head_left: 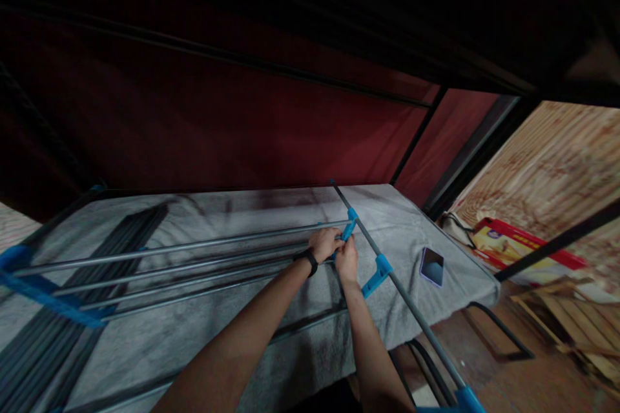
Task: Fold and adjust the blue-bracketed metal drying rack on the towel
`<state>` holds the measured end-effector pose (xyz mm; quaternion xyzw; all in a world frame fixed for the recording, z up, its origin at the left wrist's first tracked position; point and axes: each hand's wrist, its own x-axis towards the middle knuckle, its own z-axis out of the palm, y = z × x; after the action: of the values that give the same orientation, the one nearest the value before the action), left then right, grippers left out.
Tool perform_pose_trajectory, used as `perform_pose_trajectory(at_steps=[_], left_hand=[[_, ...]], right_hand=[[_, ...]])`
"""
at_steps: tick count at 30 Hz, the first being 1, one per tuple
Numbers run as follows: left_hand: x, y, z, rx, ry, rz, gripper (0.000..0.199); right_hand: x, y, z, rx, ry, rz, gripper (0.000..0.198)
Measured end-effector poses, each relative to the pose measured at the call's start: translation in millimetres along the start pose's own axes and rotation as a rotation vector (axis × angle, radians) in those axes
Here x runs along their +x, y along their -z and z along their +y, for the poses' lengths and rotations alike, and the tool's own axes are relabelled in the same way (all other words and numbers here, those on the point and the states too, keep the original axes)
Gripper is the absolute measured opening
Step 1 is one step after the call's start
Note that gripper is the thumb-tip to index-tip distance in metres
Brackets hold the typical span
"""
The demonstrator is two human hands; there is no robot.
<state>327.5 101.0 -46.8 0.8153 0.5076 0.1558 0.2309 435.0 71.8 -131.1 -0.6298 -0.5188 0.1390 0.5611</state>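
My left hand, with a black band at the wrist, is closed around the end of a grey metal tube. Close beside it, my right hand pinches a blue plastic connector, where the tube ends meet it. My fingers hide the joint itself. This connector sits on a long grey crossbar, which carries a second blue connector nearer to me. Several parallel tubes run left into a blue end bracket. A bundle of dark grey tubes lies beneath them.
Everything rests on a bed-like surface with a grey cloth cover, framed by dark posts and a red panel. A phone lies to the right. On the floor are a red and yellow box and wooden slats.
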Motion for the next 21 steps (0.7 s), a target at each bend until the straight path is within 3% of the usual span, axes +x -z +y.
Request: perform_pose_trajectory(at_steps=[21], left_hand=[[-6.7,-0.2,7.4,0.092,-0.007,0.033,0.028]], right_hand=[[1.9,-3.5,4.3,-0.034,-0.02,0.001,0.023]])
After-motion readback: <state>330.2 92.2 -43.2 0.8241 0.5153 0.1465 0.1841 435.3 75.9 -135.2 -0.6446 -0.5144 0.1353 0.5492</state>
